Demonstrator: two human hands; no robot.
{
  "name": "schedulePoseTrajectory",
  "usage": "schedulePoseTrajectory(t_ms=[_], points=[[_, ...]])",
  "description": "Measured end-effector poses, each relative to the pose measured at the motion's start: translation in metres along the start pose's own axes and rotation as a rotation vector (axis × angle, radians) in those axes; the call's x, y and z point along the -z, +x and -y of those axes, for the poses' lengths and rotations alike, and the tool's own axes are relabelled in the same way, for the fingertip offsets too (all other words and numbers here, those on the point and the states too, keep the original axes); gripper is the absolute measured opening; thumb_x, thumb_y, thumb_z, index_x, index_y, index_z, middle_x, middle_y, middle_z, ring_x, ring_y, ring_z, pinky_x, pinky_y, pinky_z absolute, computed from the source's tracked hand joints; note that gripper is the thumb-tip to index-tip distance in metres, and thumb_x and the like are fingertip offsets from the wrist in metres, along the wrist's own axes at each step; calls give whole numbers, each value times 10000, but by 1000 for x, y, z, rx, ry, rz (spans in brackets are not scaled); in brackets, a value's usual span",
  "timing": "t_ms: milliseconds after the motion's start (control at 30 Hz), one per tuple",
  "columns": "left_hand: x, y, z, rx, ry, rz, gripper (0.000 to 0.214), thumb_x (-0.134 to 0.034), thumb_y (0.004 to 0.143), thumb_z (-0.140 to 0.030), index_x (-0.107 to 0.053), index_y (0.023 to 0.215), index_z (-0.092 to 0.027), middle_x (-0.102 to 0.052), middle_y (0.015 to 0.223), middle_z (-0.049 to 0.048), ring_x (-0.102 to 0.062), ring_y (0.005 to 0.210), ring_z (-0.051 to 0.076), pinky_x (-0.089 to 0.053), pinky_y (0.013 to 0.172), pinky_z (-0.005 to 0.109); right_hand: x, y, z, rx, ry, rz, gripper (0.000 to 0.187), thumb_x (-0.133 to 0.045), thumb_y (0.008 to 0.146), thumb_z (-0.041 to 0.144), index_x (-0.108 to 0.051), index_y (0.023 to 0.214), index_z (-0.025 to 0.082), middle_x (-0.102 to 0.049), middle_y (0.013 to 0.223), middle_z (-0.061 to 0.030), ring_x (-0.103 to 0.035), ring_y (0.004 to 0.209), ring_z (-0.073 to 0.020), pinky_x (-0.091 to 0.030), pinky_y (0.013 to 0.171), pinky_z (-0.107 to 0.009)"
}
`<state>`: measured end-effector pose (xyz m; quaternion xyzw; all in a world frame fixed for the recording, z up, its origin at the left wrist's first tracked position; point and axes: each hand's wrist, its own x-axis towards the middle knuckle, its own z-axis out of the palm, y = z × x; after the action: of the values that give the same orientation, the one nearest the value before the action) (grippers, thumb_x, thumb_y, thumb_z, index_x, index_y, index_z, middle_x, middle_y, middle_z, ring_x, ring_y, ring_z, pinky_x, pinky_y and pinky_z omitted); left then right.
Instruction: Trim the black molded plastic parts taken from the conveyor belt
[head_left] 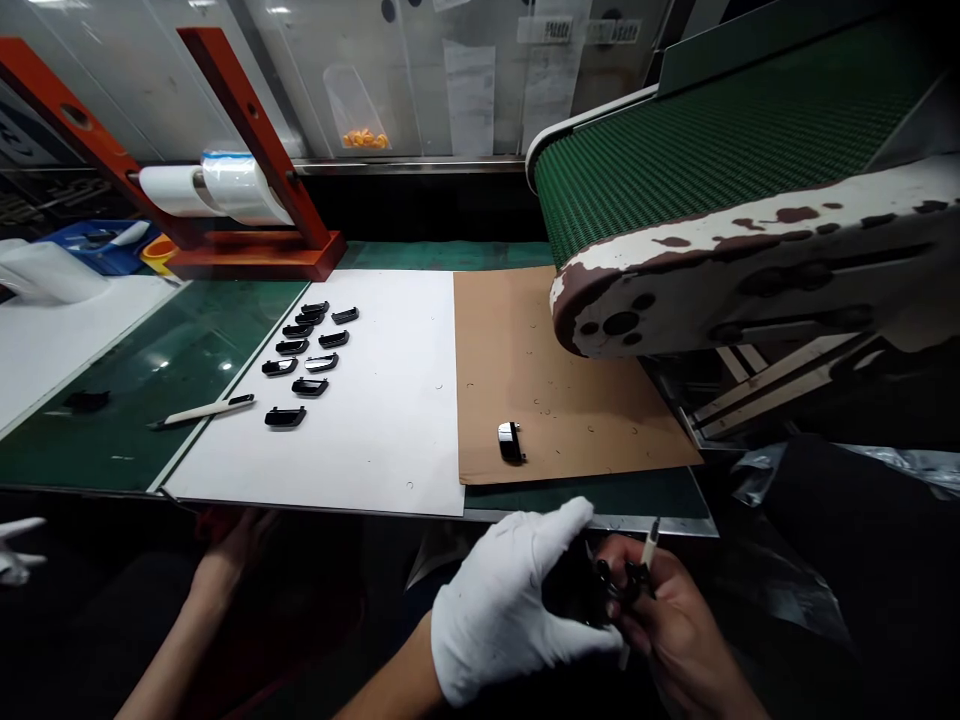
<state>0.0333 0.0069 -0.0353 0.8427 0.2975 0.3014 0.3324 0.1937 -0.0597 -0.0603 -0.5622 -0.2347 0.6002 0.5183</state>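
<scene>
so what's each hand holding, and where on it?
Left hand, gloved, grips a small black part by its side; right hand pinches a thin white tool mid-shaft.

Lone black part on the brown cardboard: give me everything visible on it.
The lone part is small, glossy black, apparently plastic, with a silvery-white face at its upper end. It lies flat near the front edge of the brown cardboard sheet, roughly lengthwise toward the camera. Nothing else touches it; both hands are below the table edge. Finer detail is too small to tell.
</scene>
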Motion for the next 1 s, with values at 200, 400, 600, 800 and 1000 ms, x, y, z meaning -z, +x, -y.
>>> schedulePoseTrajectory(t_ms=[200,400,600,800,1000], points=[[-2,4,-1,125,36,-32,829,-830,654,-428,-440,1344,-185,-706,1089,75,-688,918,224,-562,838,301,1,3,6,41,-1,-73,433,-707,738,586,-699,833,164,-635,624,-30,-297,337,-16,-159,369,-195],[-1,4,14,52,147,26,824,-844,626,-342,-463,1329,-139,-707,1052,122,-692,890,269,-582,811,381,8,3,15,27,-273,-50,559,-684,727,633,-707,1031,165,-401,331,89,-312,301,-65,-183,378,-209],[-6,-7,20,-12,140,-10,721,-824,652,-327,-515,1277,-145,-705,1091,121,-687,973,271,-573,882,389,6,2,21,-106,-292,19,434,-759,696,545,-725,878,152,-412,315,81,-382,336,-88,-213,378,-203],[-23,-41,25,-31,118,-107,705,-788,714,-376,-474,1323,-210,-687,1179,99,-609,1164,304,-542,973,396,7,-3,19,-256,-185,147,366,-776,714,468,-709,834,129,-725,602,-78,-292,312,13,-153,363,-158],[-32,-52,20,-156,39,-162,826,-751,720,-514,-373,1391,-212,-710,1133,96,-630,1134,296,-527,994,369,4,-1,-8,-398,-54,316,552,-817,505,623,-600,708,158,-665,492,-36,-206,262,22,-103,295,-138]])
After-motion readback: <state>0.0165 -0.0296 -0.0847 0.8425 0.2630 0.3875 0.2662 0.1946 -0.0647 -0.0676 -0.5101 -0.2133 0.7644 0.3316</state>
